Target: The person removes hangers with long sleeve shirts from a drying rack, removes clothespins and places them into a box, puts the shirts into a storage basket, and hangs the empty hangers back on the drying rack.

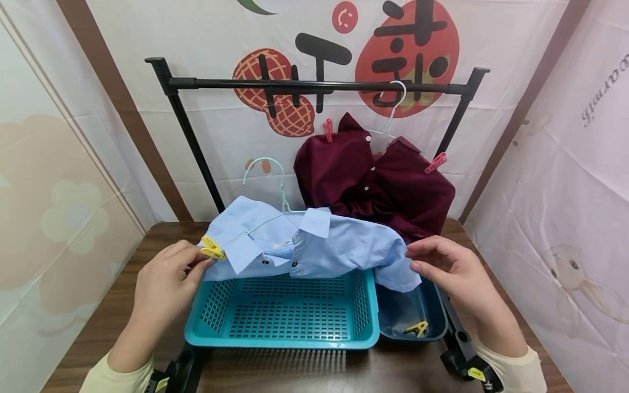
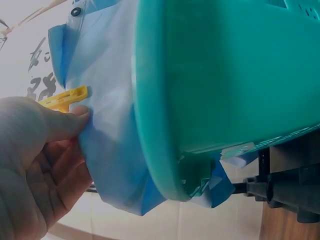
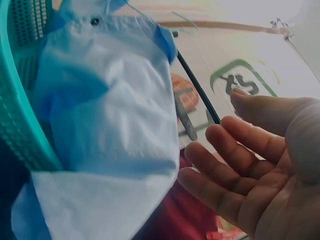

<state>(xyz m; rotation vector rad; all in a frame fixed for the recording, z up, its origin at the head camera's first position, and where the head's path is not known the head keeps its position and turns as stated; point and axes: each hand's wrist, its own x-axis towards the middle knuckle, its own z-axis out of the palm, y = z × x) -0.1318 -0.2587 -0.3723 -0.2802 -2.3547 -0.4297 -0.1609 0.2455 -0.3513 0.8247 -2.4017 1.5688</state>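
A light blue shirt (image 1: 339,245) on a pale green hanger (image 1: 282,191) lies across the back of a teal basket (image 1: 285,345). My left hand (image 1: 167,278) pinches the shirt's left shoulder edge, thumb in front, right beside a yellow clothespin (image 1: 212,248) clipped there. In the left wrist view this clothespin (image 2: 70,97) sits just above the thumb tip. Near the shirt's other shoulder my right hand (image 1: 454,267) is held with relaxed, parted fingers and nothing between them. The right wrist view shows its fingertips close to the blue sleeve (image 3: 115,125).
A maroon shirt (image 1: 378,180) with two red clothespins (image 1: 435,162) hangs by a white hanger (image 1: 403,93) from a black rack (image 1: 304,85). To the right of the basket, a dark blue basin (image 1: 393,316) contains a yellow clothespin (image 1: 416,328). Everything stands on a brown table (image 1: 275,376).
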